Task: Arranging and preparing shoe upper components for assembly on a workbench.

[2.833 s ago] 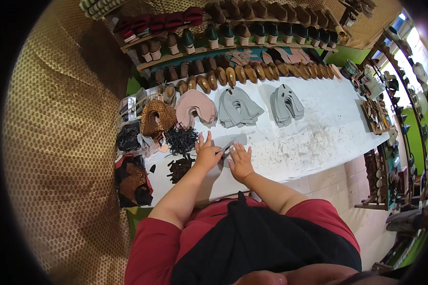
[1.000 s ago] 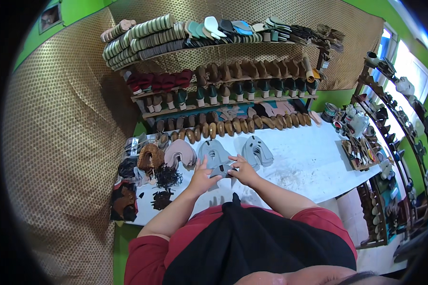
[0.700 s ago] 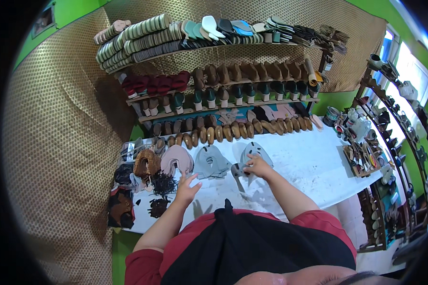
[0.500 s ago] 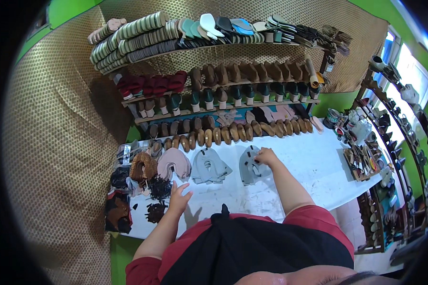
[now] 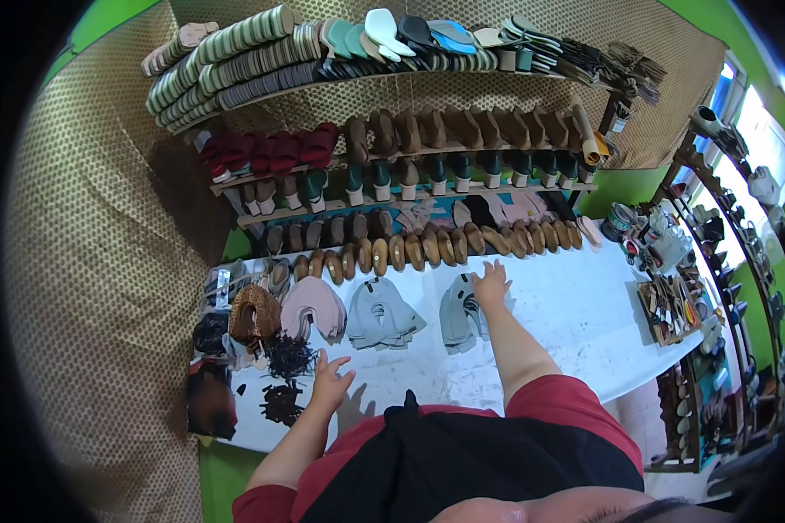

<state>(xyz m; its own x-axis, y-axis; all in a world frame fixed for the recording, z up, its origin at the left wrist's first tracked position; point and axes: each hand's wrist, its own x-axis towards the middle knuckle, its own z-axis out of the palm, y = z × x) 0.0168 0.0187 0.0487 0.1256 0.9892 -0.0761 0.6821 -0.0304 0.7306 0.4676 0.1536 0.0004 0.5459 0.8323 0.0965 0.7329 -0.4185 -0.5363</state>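
Note:
My right hand (image 5: 492,283) reaches far across the white worktable (image 5: 576,322) and lies flat, fingers spread, on the right-hand stack of grey cut shoe pieces (image 5: 460,315). My left hand (image 5: 330,380) hovers open near the table's front, just right of a heap of thin black straps (image 5: 289,356). It holds nothing. A second grey stack (image 5: 382,315) and a pink stack (image 5: 313,307) lie between the two hands' positions, to the left.
A leopard-print stack (image 5: 253,315) and dark scraps (image 5: 209,399) crowd the table's left end. A row of brown wooden shoe lasts (image 5: 427,246) lines the back edge. Shelves of heels (image 5: 392,174) and soles (image 5: 340,52) rise behind. A cluttered rack (image 5: 672,296) stands at the right.
Both hands held a grey piece together near the front. My right hand then carried it back and set it on the right grey stack, while my left hand let go and drew leftward.

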